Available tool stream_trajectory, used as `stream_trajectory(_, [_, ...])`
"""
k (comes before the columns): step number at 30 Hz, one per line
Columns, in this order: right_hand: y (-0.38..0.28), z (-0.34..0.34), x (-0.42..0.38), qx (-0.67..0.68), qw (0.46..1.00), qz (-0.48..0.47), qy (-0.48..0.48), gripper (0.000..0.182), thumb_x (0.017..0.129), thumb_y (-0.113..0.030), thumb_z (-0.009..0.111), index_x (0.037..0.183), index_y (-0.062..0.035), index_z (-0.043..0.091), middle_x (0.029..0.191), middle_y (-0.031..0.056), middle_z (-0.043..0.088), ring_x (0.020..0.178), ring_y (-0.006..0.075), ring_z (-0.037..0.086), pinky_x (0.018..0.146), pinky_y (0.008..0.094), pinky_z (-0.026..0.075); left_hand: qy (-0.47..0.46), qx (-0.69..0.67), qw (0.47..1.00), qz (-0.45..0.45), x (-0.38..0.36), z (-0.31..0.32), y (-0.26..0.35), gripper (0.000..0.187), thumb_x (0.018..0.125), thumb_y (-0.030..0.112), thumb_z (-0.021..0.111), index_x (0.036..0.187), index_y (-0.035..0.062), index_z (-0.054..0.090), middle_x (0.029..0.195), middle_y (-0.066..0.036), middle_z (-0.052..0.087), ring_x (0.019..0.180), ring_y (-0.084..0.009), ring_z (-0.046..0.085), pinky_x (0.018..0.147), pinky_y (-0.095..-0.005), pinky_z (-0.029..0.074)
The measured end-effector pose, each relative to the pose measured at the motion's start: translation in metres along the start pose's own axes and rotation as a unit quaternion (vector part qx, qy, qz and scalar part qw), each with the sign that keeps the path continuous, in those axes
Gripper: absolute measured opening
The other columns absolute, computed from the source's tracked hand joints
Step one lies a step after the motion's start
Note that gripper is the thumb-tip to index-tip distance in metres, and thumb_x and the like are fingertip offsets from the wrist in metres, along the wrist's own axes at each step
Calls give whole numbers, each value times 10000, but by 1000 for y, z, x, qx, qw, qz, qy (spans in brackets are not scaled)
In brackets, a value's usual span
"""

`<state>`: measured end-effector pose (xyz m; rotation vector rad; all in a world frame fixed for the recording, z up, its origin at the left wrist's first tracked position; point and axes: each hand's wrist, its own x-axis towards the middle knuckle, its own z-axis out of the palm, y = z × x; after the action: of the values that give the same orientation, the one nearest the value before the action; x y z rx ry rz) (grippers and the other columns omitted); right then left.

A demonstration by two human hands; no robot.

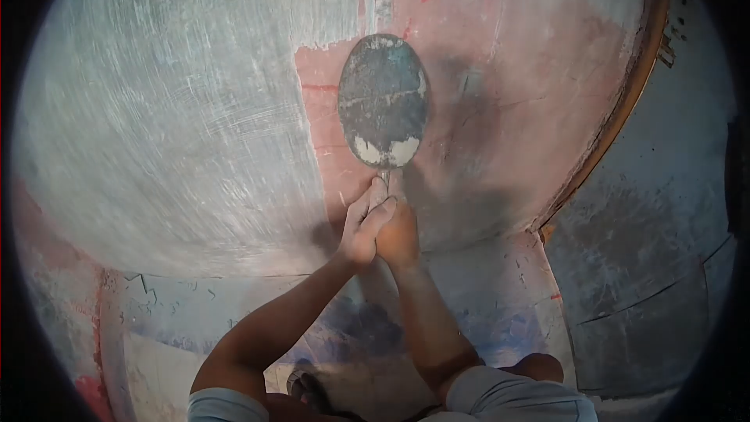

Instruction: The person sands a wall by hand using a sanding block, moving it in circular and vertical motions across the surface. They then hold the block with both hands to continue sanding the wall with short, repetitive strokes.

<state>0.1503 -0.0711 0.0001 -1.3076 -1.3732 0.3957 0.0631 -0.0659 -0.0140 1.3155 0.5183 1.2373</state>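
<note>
In front of me a dark grey oval, paddle-like plate [383, 105] with flaked paint and pale patches near its lower end stands against the curved wall. A thin stem, mostly covered by fingers, runs down from it. Around this stem my left hand [362, 223] is closed, pressed close against the other hand. My right hand [398, 228] is closed at the same spot, just below the plate's bottom edge. Both forearms reach up from the lower part of the view. A dark shadow falls on the wall to the right of the plate.
The large curved wall [180, 109] is pale and scraped on the left, pink [539, 94] on the right. A brown raised edge [617, 125] bounds it, with a grey surface [648, 281] beyond. A shoe [305, 387] shows below on the stained floor.
</note>
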Motion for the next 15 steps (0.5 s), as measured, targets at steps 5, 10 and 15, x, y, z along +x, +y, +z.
stream_trajectory(5, [-13, -23, 46, -88, 990, -104, -37, 261, 1015, -153, 509, 1054, 52, 667, 929, 320, 700, 863, 532, 668, 782, 567, 537, 19, 2, 1000, 10, 34, 28, 51, 323, 1068, 214, 555, 1289, -20, 590, 1191, -34, 606, 1153, -128, 542, 1021, -294, 433])
stream_trajectory(10, [-5, -10, 37, -94, 990, -104, -12, 278, 1004, -131, 515, 1200, 23, 636, 1017, 316, 698, 927, 533, 663, 818, 581, 537, 6, 32, 999, 36, 31, 9, 27, 361, 1069, 215, 544, 1336, -25, 578, 1229, -51, 602, 1184, -148, 542, 1035, -305, 428])
stream_trajectory(15, [27, 16, -9, 24, 1000, -12, 2, 416, 999, -165, 557, 1377, 8, 567, 1088, 327, 696, 928, 550, 656, 805, 604, 538, -11, 17, 999, 28, -8, -8, -15, 373, 1081, 231, 522, 1341, -33, 566, 1238, -42, 591, 1183, -142, 530, 1041, -304, 424])
